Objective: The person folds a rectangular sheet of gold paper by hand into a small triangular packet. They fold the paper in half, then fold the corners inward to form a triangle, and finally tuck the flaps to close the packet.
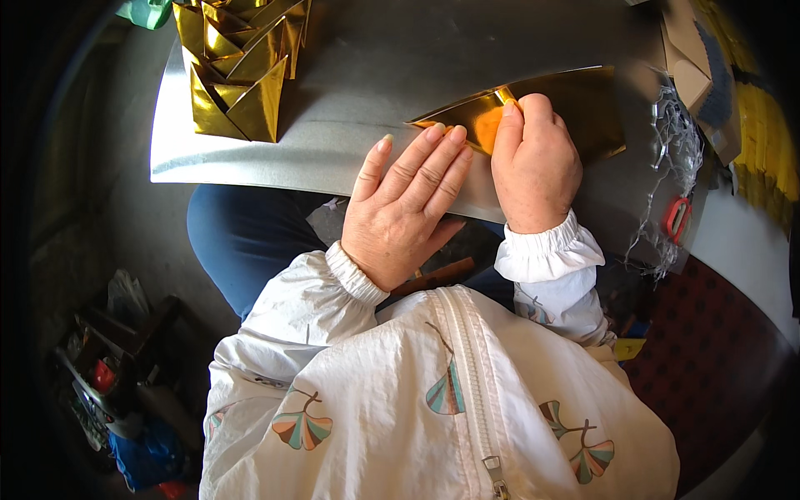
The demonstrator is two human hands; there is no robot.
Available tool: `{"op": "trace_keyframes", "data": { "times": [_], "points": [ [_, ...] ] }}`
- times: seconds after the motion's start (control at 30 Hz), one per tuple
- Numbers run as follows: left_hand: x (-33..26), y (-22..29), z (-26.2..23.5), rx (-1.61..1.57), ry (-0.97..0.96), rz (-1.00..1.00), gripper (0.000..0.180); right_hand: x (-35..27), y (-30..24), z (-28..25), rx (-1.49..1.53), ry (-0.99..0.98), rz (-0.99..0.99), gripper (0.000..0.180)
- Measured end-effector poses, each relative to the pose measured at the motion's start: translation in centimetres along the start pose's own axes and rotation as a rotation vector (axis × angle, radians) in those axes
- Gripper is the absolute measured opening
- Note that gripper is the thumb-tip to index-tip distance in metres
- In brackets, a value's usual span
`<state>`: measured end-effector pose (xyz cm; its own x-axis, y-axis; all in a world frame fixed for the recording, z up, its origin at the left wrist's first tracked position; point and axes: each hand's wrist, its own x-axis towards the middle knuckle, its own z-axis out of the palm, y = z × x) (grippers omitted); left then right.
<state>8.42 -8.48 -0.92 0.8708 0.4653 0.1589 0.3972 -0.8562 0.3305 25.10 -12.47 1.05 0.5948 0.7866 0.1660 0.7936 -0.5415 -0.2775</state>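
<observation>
A shiny gold foil sheet [587, 104] lies near the front edge of the metal table [358, 79], partly folded over. My right hand [540, 171] is closed at its middle, thumb pressed against the fingers on a raised gold fold. Stretched nearly flat, my left hand [398, 200] has its fingertips touching the sheet's near left edge. Its fingers are apart, and it grips nothing. Both palms are hidden. At the far left of the table, several folded gold foil pieces [250, 104] with pointed flaps overlap in a pile.
Tangled clear plastic strands [679, 146] hang over the table's right side, beside a red loop-shaped piece [677, 219]. Farther right are an open cardboard box [687, 62] and yellow bundles [767, 137]. Something green [147, 12] shows at the top left. A cluttered rack [125, 350] stands low left.
</observation>
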Motion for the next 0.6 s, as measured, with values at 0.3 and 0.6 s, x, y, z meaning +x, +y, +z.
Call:
{"op": "trace_keyframes", "data": {
  "times": [0.3,0.6],
  "points": [
    [0.5,0.2,-0.25,-0.033,-0.05,-0.041,0.089,0.18,0.06,0.07,-0.003,-0.032,0.019,0.018],
    [0.56,0.36,0.24,-0.004,-0.03,-0.058,0.09,0.15,-0.07,0.26,-0.041,-0.013,0.022,0.018]
  ]
}}
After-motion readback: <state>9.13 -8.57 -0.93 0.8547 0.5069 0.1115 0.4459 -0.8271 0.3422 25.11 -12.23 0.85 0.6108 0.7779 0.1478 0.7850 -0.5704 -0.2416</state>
